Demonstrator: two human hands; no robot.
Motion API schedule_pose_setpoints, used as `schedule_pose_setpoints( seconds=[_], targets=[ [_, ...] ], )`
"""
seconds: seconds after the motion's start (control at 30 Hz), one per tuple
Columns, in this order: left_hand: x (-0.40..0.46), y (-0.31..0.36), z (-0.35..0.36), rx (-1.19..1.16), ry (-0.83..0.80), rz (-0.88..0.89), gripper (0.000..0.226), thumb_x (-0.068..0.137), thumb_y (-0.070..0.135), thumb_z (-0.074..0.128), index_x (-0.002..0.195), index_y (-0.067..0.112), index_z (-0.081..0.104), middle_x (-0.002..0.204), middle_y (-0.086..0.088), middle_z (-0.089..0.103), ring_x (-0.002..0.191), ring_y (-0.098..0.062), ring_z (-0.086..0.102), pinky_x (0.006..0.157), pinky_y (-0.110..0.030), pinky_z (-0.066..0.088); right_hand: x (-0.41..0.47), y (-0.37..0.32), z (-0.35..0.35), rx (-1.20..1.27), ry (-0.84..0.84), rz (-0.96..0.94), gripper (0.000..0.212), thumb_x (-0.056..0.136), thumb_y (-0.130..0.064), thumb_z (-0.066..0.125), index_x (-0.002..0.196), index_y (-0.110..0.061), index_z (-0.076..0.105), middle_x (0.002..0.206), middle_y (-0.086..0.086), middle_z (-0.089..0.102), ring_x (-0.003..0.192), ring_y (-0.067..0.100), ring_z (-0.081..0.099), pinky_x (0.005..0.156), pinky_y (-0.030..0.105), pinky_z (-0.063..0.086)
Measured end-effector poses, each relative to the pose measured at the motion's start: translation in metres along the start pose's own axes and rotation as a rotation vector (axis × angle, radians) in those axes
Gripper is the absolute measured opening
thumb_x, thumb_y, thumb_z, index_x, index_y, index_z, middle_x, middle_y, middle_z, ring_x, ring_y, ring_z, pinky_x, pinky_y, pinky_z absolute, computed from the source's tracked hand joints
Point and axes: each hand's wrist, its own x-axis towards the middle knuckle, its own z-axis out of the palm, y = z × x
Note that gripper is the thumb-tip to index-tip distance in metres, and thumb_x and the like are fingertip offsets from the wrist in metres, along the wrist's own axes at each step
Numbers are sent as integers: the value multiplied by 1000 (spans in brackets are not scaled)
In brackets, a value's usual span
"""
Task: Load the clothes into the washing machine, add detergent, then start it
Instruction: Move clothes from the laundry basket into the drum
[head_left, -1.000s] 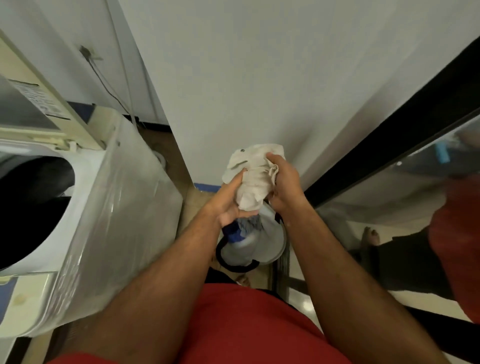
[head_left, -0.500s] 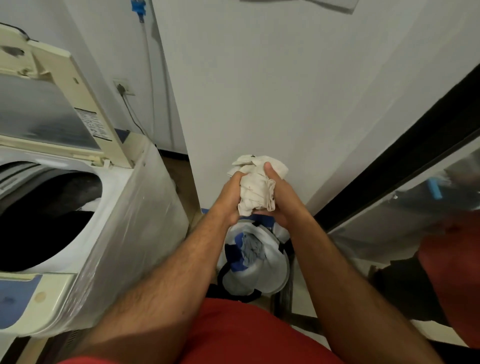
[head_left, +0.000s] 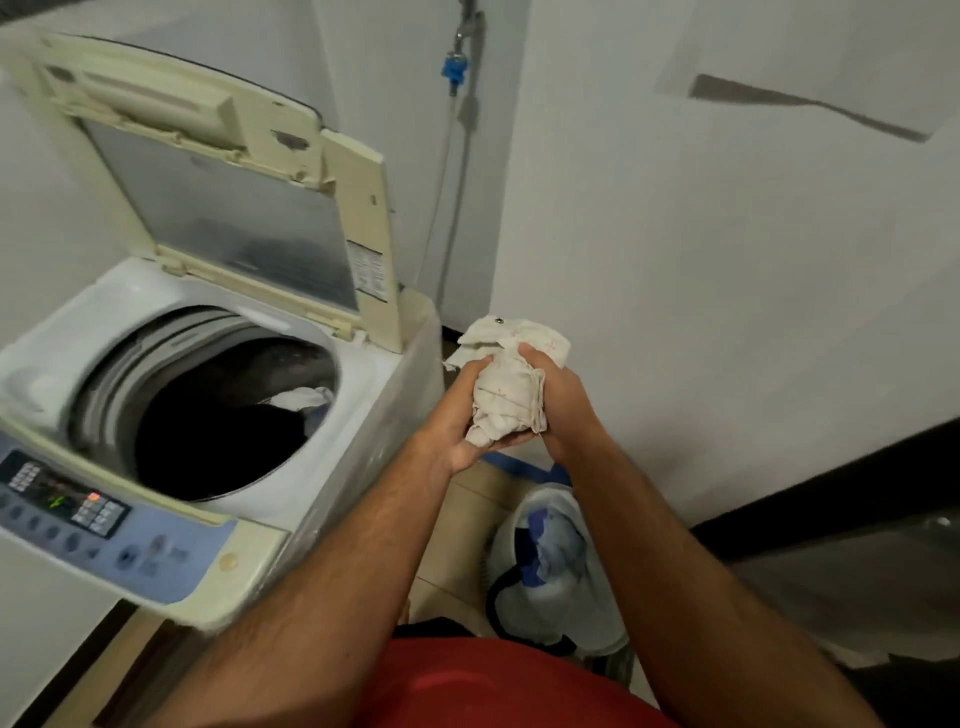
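Standing open-lidded, washer (head_left: 358, 415) beside laundry bag (head_left: 566, 582).

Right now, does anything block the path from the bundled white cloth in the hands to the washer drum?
Nothing visible does. The lid stands propped open behind the drum opening, and both hands hold the white cloth off to the drum's right, with open air between. Clothes already lie inside the drum.
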Motion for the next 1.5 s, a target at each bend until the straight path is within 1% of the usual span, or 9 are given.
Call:
schedule_pose_setpoints(
  seconds=[0.23,0.3,0.4,0.53,0.7,0.97,1.13,1.33,1.5],
  targets=[
    [-30,71,-85,-1,138,223,40,95,29,49,122,2,62,121,-20,65,115,-34,60,105,-48,43,19,21,105,-539,80,-255,58,88,-53,63,132,-24,40,135,0,52,116,14,58,94,23,51],
    [-41,86,-108,-17,249,289,37,94,24,53,121,2,62,117,-20,66,112,-34,62,98,-48,49,22,27,129,-592,-53,-303,73,87,-57,60,148,-33,28,149,-7,43,131,12,48,105,31,46],
    [-57,103,-140,-52,416,324,34,91,23,55,117,4,64,110,-19,70,100,-33,68,72,-38,59,20,40,167,-682,-431,-295,52,83,-56,64,130,-59,42,127,-35,54,119,-10,52,96,14,45],
    [-76,121,-180,-85,410,262,36,88,28,55,111,3,67,108,-21,70,96,-32,69,73,-39,57,27,68,212,-645,-593,-187,74,77,-25,81,141,-25,45,135,3,58,127,21,55,102,43,49],
    [-96,137,-223,-125,453,232,36,93,31,47,102,5,70,90,-16,74,75,-27,73,52,-30,56,30,97,257,-559,-533,61,38,75,-19,80,101,-43,68,94,-7,74,85,16,74,60,35,60],
    [-120,154,-292,-57,805,262,32,91,58,45,96,29,57,97,3,62,93,-19,59,79,-39,50,59,101,326,-663,-450,208,19,82,-3,73,95,-15,69,103,16,68,84,32,69,80,59,57],
    [-121,160,-301,-86,816,318,44,92,57,46,126,29,48,117,3,48,112,-22,50,95,-46,49,97,85,356,-823,-333,110,67,78,-26,80,133,-9,46,123,19,60,92,30,68,56,41,58],
    [-104,161,-279,-47,779,355,23,95,49,46,104,29,53,96,13,54,94,-10,55,83,-37,51,105,71,333,-1042,-312,-136,80,84,-34,72,150,-13,32,152,11,41,133,31,46,107,47,44],
    [-80,151,-241,115,683,358,16,95,45,49,97,30,54,100,10,55,100,-13,55,86,-37,51,81,71,278,-926,-320,-88,64,86,-31,71,141,-13,44,142,12,48,129,27,49,105,49,46]
  ],
)
